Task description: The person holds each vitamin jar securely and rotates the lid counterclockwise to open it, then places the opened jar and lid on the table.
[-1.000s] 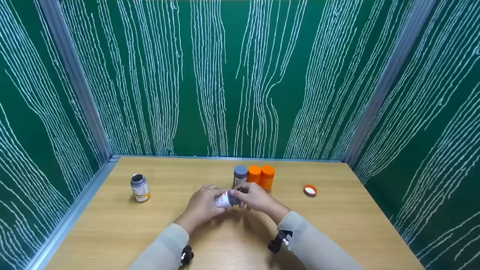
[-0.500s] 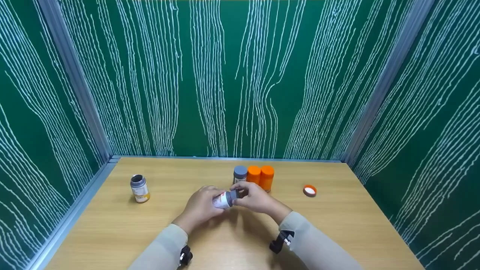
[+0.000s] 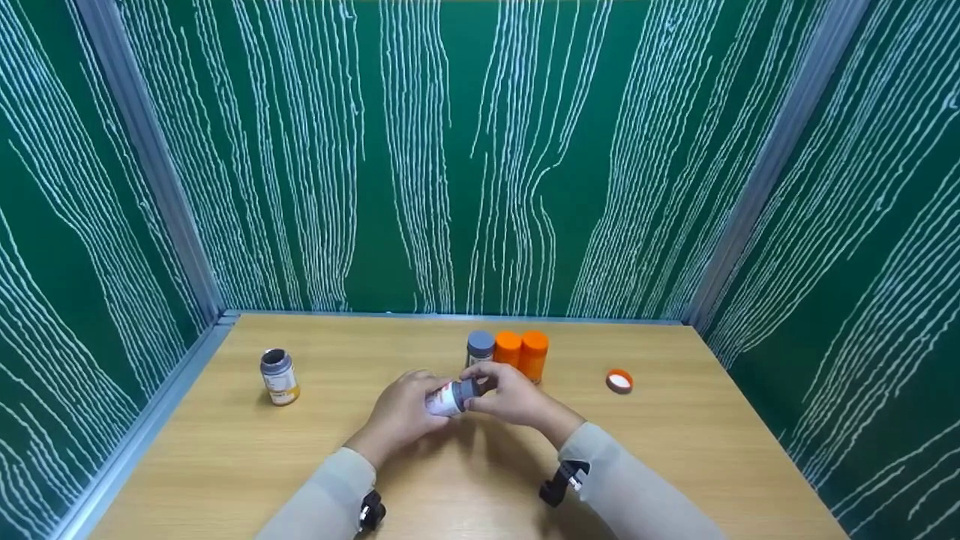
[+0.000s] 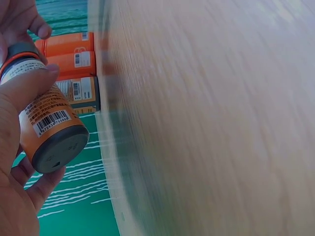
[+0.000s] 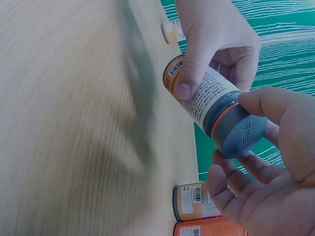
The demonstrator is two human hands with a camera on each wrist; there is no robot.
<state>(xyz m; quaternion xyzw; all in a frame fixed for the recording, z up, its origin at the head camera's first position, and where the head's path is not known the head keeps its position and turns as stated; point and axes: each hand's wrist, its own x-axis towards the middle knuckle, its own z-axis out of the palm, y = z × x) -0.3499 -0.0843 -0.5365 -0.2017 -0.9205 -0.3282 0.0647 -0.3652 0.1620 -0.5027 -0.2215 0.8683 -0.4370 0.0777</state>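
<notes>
My left hand (image 3: 405, 409) grips a pill bottle (image 3: 444, 401) round its white and orange labelled body, tilted and lifted off the table. The right wrist view shows its dark grey cap (image 5: 240, 133) on the neck, an orange ring along the cap's lower edge. My right hand (image 3: 511, 396) has its thumb on the near side of that cap and fingers curled beneath it, as the right wrist view shows. Whether the cap is fully seated I cannot tell. In the left wrist view the dark bottle base (image 4: 61, 150) faces the camera.
Behind the hands stand a grey-capped bottle (image 3: 481, 346) and two orange bottles (image 3: 534, 356) side by side. At left, an uncapped bottle (image 3: 280, 379) is upright. A loose cap (image 3: 619, 381) lies on the right, inside up. Green panels (image 3: 465, 225) border the table (image 3: 187, 465).
Over the past second my right fingers have shifted round the cap, the thumb moving to its near side. The left hand keeps its grip. Little differs over the last half second.
</notes>
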